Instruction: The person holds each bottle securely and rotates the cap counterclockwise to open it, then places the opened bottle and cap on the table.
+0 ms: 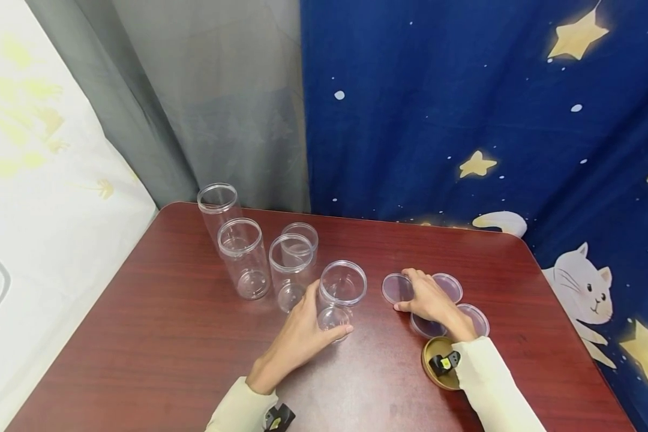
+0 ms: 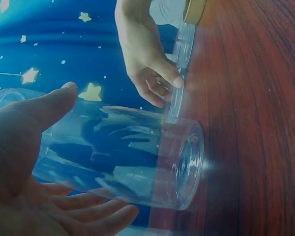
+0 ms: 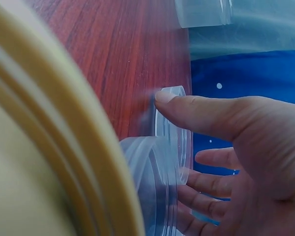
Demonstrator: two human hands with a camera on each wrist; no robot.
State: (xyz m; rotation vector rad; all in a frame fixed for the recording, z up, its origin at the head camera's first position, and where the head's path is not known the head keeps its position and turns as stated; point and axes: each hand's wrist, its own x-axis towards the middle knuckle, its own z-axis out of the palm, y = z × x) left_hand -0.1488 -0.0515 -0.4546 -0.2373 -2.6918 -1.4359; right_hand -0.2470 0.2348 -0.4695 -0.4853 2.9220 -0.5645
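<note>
A clear plastic jar (image 1: 343, 284) stands on the table, uncapped. My left hand (image 1: 301, 327) is around its left and near side, thumb and fingers extended; in the left wrist view the jar (image 2: 123, 152) lies between the thumb and the nearly straight fingers. Farther right, my right hand (image 1: 426, 295) is over a clear round lid (image 1: 396, 289). Thumb and fingers span that lid, the thumb tip at the edge of the lid (image 3: 173, 113) in the right wrist view. Other clear lids (image 1: 448, 287) lie beneath and beside this hand. Near the right wrist is a gold lid (image 1: 431, 367).
Several more uncapped clear jars, such as a tall jar (image 1: 243, 258) and a short jar (image 1: 300, 231), stand left of and behind my left hand. The table (image 1: 140, 336) is dark red wood. A grey curtain (image 1: 221, 90) and a blue curtain (image 1: 410, 120) hang behind it.
</note>
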